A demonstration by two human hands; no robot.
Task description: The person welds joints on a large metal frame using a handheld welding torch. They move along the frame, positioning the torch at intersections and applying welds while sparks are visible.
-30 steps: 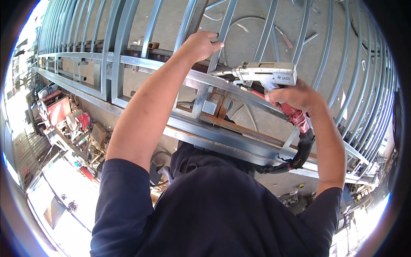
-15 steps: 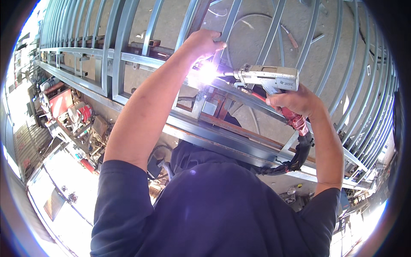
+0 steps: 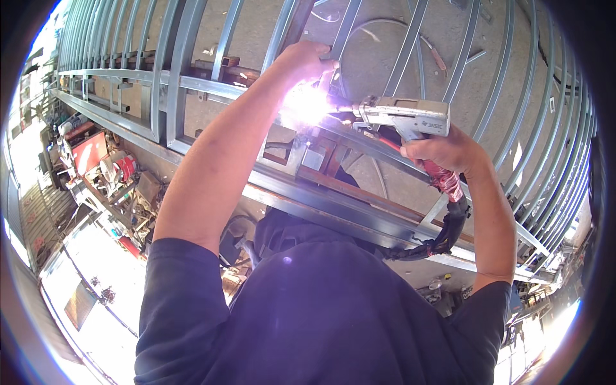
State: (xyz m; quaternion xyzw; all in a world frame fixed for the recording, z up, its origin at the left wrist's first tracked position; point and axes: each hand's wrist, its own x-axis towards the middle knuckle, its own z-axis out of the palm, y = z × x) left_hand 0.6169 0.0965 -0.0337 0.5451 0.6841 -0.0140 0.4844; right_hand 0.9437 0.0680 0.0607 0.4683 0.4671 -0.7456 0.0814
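My left hand (image 3: 307, 59) is closed around a grey steel bar (image 3: 292, 29) of a long metal grille frame (image 3: 192, 83). My right hand (image 3: 443, 154) grips the red-wrapped handle of a grey welding gun (image 3: 404, 117). The gun's nozzle points left at a joint just below my left hand. A bright white arc (image 3: 305, 106) burns there and hides the joint itself. A thick black hose (image 3: 449, 234) hangs from the gun's handle and loops under my right forearm.
The frame's curved bars (image 3: 545, 160) fan out to the right over a concrete floor (image 3: 378, 64). Rusty brown pieces (image 3: 333, 160) lie under the joint. Red tools and cluttered benches (image 3: 96, 154) stand at the left. My dark shirt (image 3: 308, 308) fills the lower middle.
One second ago no arc was burning. It lit half a second ago and is larger and brighter now. Both hands have kept their holds in nearly the same places.
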